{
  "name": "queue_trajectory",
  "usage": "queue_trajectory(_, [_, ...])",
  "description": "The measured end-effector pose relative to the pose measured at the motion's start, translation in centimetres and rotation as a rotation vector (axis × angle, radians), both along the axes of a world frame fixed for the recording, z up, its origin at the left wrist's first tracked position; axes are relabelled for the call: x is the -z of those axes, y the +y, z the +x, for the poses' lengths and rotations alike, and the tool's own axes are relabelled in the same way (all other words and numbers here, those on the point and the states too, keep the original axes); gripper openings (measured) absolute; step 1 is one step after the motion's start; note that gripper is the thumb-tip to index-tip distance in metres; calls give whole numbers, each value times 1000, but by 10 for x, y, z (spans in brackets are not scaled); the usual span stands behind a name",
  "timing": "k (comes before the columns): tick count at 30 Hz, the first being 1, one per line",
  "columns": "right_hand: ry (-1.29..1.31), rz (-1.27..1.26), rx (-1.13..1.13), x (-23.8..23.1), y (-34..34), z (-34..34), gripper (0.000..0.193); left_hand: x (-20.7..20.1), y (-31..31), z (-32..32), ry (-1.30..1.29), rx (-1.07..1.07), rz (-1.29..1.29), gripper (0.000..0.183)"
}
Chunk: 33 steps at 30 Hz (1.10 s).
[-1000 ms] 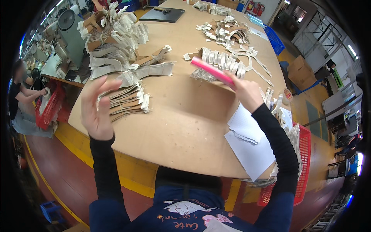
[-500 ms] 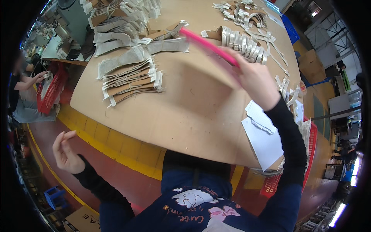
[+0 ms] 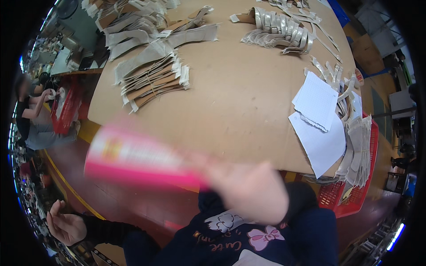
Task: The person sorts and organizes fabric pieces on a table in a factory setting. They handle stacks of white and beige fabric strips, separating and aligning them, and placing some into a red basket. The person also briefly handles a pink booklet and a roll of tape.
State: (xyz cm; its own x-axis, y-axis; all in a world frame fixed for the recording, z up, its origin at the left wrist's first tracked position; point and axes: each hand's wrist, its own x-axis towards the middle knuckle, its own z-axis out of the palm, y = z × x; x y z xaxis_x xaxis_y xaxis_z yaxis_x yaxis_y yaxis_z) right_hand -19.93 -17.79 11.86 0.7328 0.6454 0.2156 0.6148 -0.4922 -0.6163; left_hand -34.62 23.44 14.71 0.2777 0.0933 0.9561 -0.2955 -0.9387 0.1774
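Blurred right hand gripping smooth pink cylinder, cardboard tabletop

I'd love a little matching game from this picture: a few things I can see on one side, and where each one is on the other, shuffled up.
Things:
1. pink tube
2. white paper sheets
3. red basket
4. left hand

Places:
A. at the table's right edge, holding stacked strips
B. lowered beside the table, open and empty
C. blurred, in the right hand, close to the camera
D. lying flat on the brown table, right side

Pairs: 1-C, 2-D, 3-A, 4-B
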Motion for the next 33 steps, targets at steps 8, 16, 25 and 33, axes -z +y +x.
queue_trajectory(8, [2,-388,160,65,11,-12,55,20,-28,8,113,242,-196,27])
queue_trajectory(16, [62,17,-395,58,33,-33,39,-31,-99,88,1021,808,356,98])
queue_trajectory(25, [-460,-23,205,35,-85,46,31,103,-219,163,1403,698,-52,33])
queue_trajectory(33, [10,-283,1341,106,-238,91,64,144,-232,191,1322,830,-950,36])
